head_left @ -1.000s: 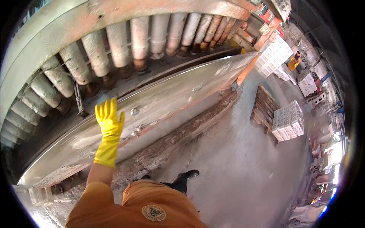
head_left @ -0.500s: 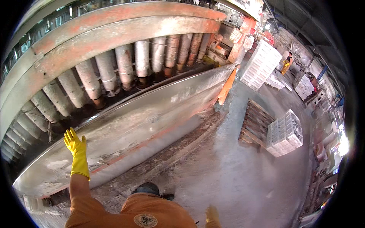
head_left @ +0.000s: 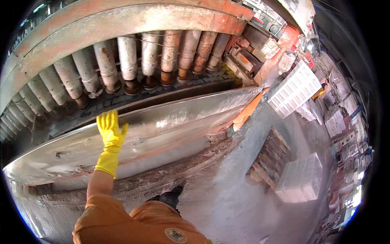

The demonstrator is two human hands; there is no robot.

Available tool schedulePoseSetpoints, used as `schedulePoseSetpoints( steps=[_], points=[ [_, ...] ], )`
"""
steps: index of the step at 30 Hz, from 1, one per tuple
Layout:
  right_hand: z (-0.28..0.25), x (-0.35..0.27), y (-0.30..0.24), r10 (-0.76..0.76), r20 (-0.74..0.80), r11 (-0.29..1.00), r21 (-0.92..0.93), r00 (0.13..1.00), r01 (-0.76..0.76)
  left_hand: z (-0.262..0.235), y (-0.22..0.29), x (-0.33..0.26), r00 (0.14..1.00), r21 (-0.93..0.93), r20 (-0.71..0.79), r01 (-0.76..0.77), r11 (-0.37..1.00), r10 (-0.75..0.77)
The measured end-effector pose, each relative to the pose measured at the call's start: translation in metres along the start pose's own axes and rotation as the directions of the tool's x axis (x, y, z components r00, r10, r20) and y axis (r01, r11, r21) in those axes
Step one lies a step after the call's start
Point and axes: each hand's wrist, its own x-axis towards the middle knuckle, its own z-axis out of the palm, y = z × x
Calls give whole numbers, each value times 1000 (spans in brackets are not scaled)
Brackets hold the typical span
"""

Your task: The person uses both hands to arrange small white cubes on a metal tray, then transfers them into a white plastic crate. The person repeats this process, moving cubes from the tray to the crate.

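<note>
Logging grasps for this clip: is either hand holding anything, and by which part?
Nothing held. The gloved left hand lies open, fingers spread, against the long metal trough. The right hand is out of view.

long curved metal panel (head_left: 170,122), shiny grey, dusty, lying slanted below a row of rusty cylinders (head_left: 150,57)

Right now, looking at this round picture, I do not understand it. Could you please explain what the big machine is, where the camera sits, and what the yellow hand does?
The camera is worn on the person's head and looks down, so edges bend. One of the hands shows: the left hand, in a yellow rubber glove, fingers spread open, reaching up to a long, shiny, wet metal plate. It holds nothing. Whether it touches the plate I cannot tell. Above the plate hangs a row of thick, rusty cylinders under a curved orange-grey beam. Below lies a wet concrete floor with wooden pallets and white stacks. The right hand is out of view.
</note>
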Motion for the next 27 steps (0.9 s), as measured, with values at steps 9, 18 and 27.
schedulePoseSetpoints(
  steps=[9, 18, 27],
  points=[
    [-59, 70, -188, -64, -121, 996, 62, 991, 72, 149, 295, 79, 978, -294, 97, -151, 944, 187],
    [-139, 176, -325, -53, -101, 997, 53, 993, 59, 234, 485, 116, 986, -299, 116, -77, 951, 116],
    [-295, 291, -479, -41, -94, 999, 4, 995, 41, 270, 513, 105, 988, 175, 67, 125, 977, -139]
  ],
)
